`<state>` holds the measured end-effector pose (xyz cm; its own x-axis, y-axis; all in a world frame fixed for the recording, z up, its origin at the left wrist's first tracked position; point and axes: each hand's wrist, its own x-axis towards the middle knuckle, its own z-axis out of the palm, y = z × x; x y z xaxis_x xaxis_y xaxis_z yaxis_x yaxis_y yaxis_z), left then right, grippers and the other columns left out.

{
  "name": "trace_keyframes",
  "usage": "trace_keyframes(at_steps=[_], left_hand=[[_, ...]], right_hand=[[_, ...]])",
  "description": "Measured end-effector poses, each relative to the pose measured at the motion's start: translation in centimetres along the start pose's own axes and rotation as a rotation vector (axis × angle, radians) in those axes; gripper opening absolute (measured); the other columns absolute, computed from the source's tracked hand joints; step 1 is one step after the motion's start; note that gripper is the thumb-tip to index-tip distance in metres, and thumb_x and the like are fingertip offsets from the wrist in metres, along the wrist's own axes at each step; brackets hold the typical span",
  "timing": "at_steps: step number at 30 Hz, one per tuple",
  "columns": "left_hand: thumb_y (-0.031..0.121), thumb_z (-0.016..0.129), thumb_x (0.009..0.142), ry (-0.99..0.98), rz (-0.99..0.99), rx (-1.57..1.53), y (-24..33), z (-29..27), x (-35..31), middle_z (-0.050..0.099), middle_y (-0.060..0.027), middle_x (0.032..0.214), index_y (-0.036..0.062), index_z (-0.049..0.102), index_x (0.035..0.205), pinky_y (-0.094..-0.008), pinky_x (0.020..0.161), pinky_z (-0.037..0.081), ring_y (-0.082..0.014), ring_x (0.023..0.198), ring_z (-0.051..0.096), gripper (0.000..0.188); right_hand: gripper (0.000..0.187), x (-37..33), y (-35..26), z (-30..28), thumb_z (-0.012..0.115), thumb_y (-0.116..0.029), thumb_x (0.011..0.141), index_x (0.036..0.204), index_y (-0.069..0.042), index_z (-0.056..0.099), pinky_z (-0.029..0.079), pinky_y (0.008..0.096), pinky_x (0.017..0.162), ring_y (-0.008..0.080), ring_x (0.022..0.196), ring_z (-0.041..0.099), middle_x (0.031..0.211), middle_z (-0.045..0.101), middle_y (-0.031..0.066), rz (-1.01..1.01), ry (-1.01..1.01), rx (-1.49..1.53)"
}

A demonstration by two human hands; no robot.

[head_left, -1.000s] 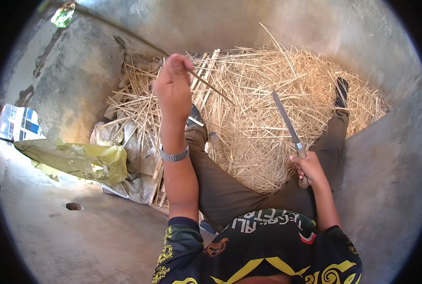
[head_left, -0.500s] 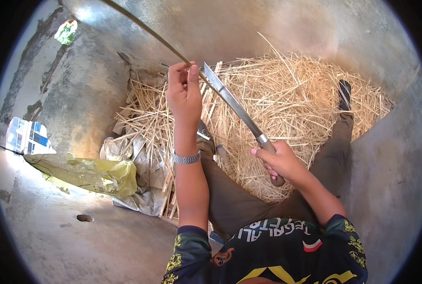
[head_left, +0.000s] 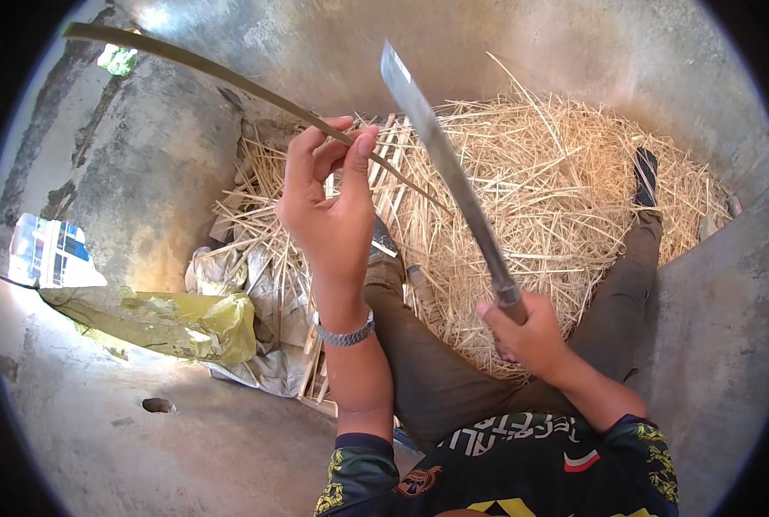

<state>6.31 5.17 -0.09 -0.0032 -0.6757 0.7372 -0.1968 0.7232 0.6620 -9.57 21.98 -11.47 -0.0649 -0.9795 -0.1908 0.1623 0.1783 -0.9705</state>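
Note:
My left hand (head_left: pixel 326 202) is raised, pinching a long thin bamboo strip (head_left: pixel 221 79) that runs from the upper left down to the right past my fingers. A metal bracelet (head_left: pixel 345 332) is on that wrist. My right hand (head_left: pixel 531 332) grips the handle of a long knife (head_left: pixel 440 159), its blade pointing up and to the left, just right of the strip. Whether blade and strip touch, I cannot tell. Both hands are above my legs in brown trousers (head_left: pixel 427 379).
A big heap of pale bamboo shavings and splints (head_left: pixel 557 189) covers the concrete floor ahead. A yellow plastic sack (head_left: pixel 173 320) and crumpled grey sheeting (head_left: pixel 255 362) lie at the left. My shoe (head_left: pixel 646 172) rests on the heap. A small hole (head_left: pixel 157 404) marks the floor.
My right hand has swung the knife up from the right to beside the strip. My left hand and the strip now appear closer to the camera.

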Motion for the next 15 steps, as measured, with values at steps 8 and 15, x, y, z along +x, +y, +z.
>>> trace_keyframes(at_steps=[8, 15], left_hand=[[0.001, 0.069, 0.096, -0.027, -0.043, 0.02, -0.7, -0.1, 0.0, 0.075, -0.0155, 0.097, -0.0013, 0.062, 0.115, -0.0257, 0.085, 0.053, -0.0156, 0.093, 0.071, 0.021], [0.001, 0.07, 0.094, 0.044, 0.082, 0.173, -1.3, 0.1, 0.0, 0.073, -0.0065, 0.093, -0.001, 0.065, 0.115, -0.0224, 0.079, 0.052, -0.011, 0.09, 0.07, 0.022]], right_hand=[[0.029, -0.8, -0.2, -0.9, 0.07, -0.021, 0.093, 0.073, -0.005, 0.057, 0.037, 0.0255, 0.052, 0.0029, 0.056, 0.045, 0.06, 0.051, -0.0047, 0.082, 0.037, -0.127], [0.027, -0.8, 4.3, -1.8, 0.07, -0.017, 0.088, 0.069, -0.005, 0.055, 0.037, 0.0277, 0.052, 0.0042, 0.058, 0.044, 0.061, 0.049, -0.0049, 0.128, -0.034, -0.205]])
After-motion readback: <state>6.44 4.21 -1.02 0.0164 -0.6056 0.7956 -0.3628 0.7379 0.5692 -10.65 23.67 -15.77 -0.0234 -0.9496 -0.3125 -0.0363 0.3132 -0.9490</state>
